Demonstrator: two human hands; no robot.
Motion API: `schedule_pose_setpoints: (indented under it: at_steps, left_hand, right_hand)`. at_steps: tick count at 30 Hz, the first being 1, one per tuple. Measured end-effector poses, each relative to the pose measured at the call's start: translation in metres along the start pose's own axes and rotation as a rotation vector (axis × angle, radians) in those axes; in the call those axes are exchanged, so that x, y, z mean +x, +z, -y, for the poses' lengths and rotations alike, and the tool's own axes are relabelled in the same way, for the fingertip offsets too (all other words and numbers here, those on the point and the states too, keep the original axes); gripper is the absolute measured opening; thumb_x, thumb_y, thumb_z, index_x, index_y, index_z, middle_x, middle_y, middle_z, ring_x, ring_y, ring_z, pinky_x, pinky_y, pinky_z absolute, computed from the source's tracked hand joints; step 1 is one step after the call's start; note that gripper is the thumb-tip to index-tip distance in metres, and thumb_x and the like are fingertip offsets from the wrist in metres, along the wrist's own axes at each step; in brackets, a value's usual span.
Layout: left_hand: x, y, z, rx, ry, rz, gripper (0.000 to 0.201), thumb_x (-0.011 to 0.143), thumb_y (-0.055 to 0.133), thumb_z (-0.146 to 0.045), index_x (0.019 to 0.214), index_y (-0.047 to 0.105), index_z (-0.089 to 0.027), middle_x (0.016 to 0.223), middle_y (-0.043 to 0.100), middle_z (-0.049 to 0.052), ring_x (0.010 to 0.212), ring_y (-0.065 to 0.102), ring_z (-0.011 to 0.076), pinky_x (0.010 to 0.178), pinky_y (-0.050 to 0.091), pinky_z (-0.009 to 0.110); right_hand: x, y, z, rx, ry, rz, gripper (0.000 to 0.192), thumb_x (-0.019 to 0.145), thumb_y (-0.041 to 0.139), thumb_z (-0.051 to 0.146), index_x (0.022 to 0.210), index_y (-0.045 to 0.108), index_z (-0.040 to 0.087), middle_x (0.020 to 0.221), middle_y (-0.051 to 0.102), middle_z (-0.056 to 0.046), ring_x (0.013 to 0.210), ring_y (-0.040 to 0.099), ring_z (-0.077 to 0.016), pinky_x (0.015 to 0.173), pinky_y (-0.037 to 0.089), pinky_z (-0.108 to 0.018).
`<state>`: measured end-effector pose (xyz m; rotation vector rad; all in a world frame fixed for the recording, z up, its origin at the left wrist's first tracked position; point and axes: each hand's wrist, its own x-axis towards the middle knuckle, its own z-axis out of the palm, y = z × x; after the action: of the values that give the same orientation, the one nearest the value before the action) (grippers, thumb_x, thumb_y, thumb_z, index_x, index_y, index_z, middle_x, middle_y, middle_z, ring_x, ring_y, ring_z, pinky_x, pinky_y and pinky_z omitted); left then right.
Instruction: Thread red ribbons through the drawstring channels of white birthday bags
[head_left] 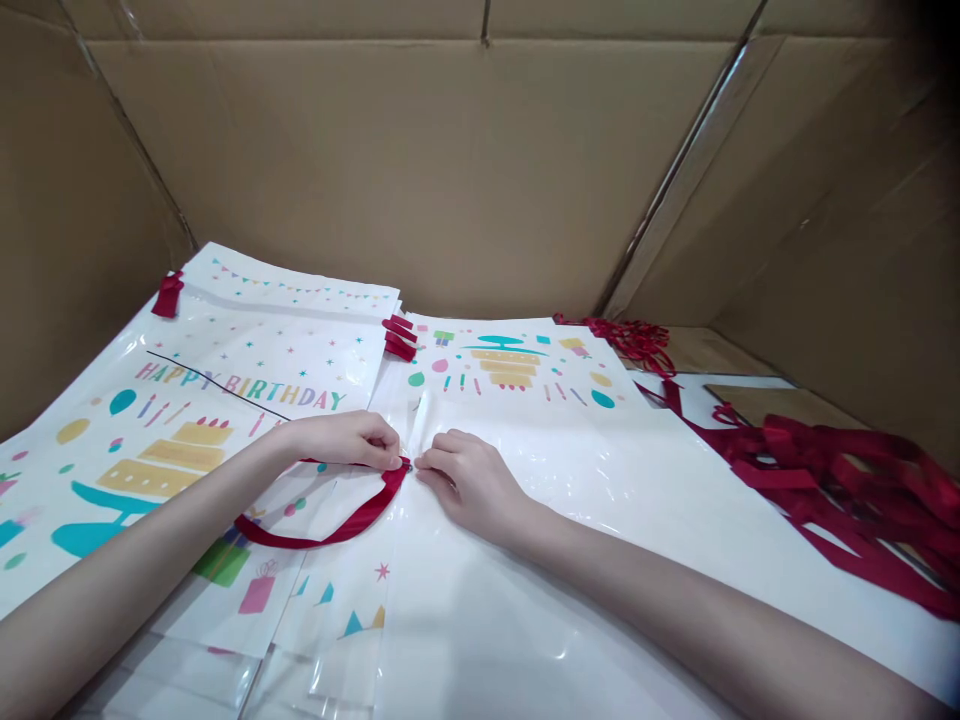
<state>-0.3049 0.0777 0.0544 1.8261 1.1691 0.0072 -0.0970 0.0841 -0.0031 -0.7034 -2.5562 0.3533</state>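
Near the middle of the head view, my left hand point(352, 440) is closed in a pinch on a dark red ribbon point(360, 518), which curves in a loop below it. My right hand point(469, 480) faces it with fingertips pinched at the edge of a glossy white plastic bag point(555, 580), right beside the ribbon's end. A small folded white strip point(421, 420) sticks up between the hands. Under my left forearm lies a stack of printed bags point(255, 350) with "HAPPY BIRTHDAY", a cake and balloons. A thin dark line point(210, 378) crosses the lettering.
Red ribbon tabs point(400, 338) stick out from the stack's right side, and another tab point(168, 295) from its left. At the right lies a heap of loose red ribbons point(847, 470), with a smaller bunch point(630, 338) behind. Cardboard walls point(412, 160) enclose the back and sides.
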Motion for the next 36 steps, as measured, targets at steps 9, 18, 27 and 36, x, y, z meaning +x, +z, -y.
schedule_pose_setpoints:
  at_steps: [9,18,27,36]
  left_hand:
    - [0.001,0.0,-0.001,0.022,-0.01,-0.016,0.027,0.081,0.049,-0.036,0.065,0.048,-0.015,0.059,0.036,-0.003,0.056,0.03,0.0099,0.049,0.025,0.022]
    - [0.0,0.002,-0.001,-0.003,0.009,-0.03,0.025,0.081,0.049,-0.035,0.066,0.05,-0.015,0.06,0.038,-0.003,0.056,0.031,0.0096,0.05,0.025,0.021]
    - [-0.005,0.001,-0.012,0.043,0.031,-0.04,0.023,0.08,0.049,-0.032,0.067,0.053,-0.014,0.06,0.041,-0.002,0.057,0.035,0.0093,0.049,0.028,0.02]
    - [-0.004,0.001,-0.011,0.06,0.056,-0.036,0.02,0.082,0.047,-0.029,0.07,0.056,-0.014,0.065,0.045,-0.002,0.06,0.04,0.01,0.052,0.031,0.019]
  right_hand:
    - [-0.001,0.004,0.0,-0.045,-0.039,-0.058,0.019,0.088,0.049,0.015,0.071,0.058,0.016,0.072,0.058,-0.004,0.069,0.05,-0.014,0.063,0.035,-0.025]
    - [-0.001,0.001,-0.002,0.119,-0.027,-0.102,0.016,0.08,0.053,0.008,0.067,0.057,0.017,0.068,0.058,-0.002,0.067,0.05,-0.0121,0.061,0.037,-0.022]
    - [-0.003,-0.003,-0.005,0.288,0.008,-0.146,0.013,0.078,0.059,0.01,0.068,0.059,0.018,0.069,0.059,-0.001,0.068,0.053,-0.0124,0.062,0.04,-0.023]
    - [-0.002,-0.003,-0.008,0.41,0.022,-0.177,0.015,0.074,0.06,0.007,0.064,0.06,0.017,0.066,0.06,-0.001,0.065,0.053,-0.0119,0.06,0.04,-0.023]
